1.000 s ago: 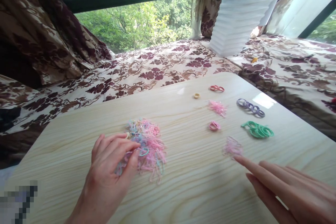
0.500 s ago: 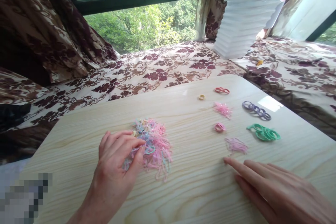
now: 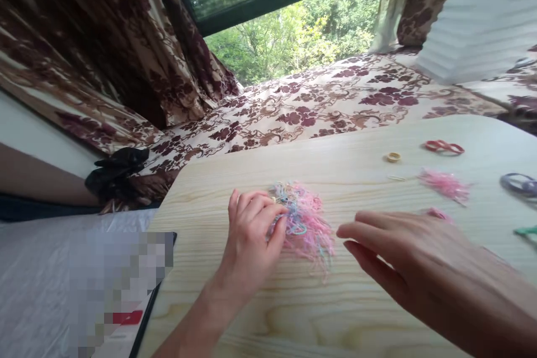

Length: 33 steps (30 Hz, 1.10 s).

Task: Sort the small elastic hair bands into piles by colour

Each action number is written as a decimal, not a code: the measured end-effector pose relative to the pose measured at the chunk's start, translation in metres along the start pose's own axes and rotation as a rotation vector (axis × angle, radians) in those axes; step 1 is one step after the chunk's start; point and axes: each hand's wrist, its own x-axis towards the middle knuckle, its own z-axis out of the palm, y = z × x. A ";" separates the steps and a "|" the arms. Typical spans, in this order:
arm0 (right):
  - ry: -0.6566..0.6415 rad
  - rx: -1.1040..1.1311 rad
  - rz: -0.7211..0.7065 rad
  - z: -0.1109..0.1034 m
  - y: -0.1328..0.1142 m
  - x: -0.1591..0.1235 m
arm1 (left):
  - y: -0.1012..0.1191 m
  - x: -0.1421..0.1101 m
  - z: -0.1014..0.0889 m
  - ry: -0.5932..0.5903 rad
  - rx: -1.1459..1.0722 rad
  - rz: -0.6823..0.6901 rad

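A tangled pile of thin pink, blue and pale elastic bands (image 3: 308, 224) lies on the wood-grain table (image 3: 335, 307). My left hand (image 3: 254, 229) rests at the pile's left edge, fingers bent and thumb apart from the index finger; some fingertips are hidden among the strands. To the right of the pile hovers my right hand (image 3: 403, 251), its thumb and index finger parted and nothing visible between them. Behind that hand, a small pink coil (image 3: 438, 213) is mostly covered. A loose pink bunch of bands (image 3: 444, 184) lies beyond it.
Farther back are a yellow ring (image 3: 393, 157) and linked red rings (image 3: 443, 147). Purple rings (image 3: 519, 184) and a green coil (image 3: 526, 231) reach the right edge. Flower-patterned cloth (image 3: 293, 114) covers the ledge under the window. A black object (image 3: 117, 170) lies at left.
My right hand has moved left towards the pile, now covering the lilac bunch. My left hand stays at the pile. The view has swung left.
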 end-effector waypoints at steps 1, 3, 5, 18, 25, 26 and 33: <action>-0.053 0.018 -0.034 0.004 -0.002 0.011 | 0.000 0.000 0.000 0.000 0.002 -0.003; -0.137 0.055 -0.051 0.015 -0.003 0.024 | -0.001 0.000 -0.001 0.001 0.000 -0.001; -0.151 0.096 -0.010 0.028 0.001 0.027 | 0.001 0.000 -0.002 -0.001 -0.012 0.010; -0.091 0.230 -0.011 0.057 0.011 0.012 | 0.015 -0.004 -0.002 -0.149 -0.016 0.093; -0.076 0.219 -0.016 0.059 0.012 0.011 | 0.011 -0.005 0.003 -0.128 0.024 0.086; -0.070 0.222 -0.014 0.059 0.012 0.011 | 0.011 -0.004 0.003 -0.110 0.024 0.086; 0.031 0.423 0.024 0.054 0.007 0.016 | 0.017 -0.002 -0.001 -0.002 -0.242 0.016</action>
